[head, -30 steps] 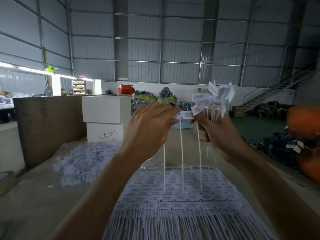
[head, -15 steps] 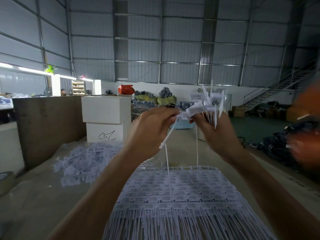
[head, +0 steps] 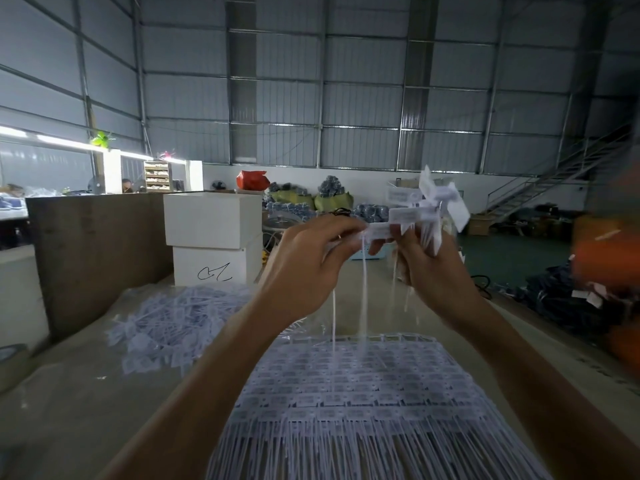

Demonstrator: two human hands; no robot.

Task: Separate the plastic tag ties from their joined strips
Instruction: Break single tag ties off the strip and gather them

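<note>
Both hands are raised at chest height above the table. My left hand (head: 308, 261) pinches the left end of a short joined strip of white tag ties (head: 381, 230), whose thin tails hang straight down. My right hand (head: 429, 268) pinches the strip's other end and also holds a bunch of separated tag ties (head: 438, 202) fanned out above its fingers. Below the hands lies a wide stack of joined tag strips (head: 349, 386) with tails pointing toward me. A loose pile of separated ties (head: 162, 323) lies on plastic sheeting at the left.
Two stacked white boxes (head: 213, 237) and a brown board (head: 97, 251) stand behind the table (head: 69, 410) at the left. A roll of tape (head: 10, 355) sits at the left edge. Bags and dark goods fill the floor beyond; blurred orange shapes (head: 609, 254) are at the right.
One tag was twisted off the strip's right end and joined the bunch in my right hand. Fewer tails now hang from the strip, and both hands shifted slightly right.
</note>
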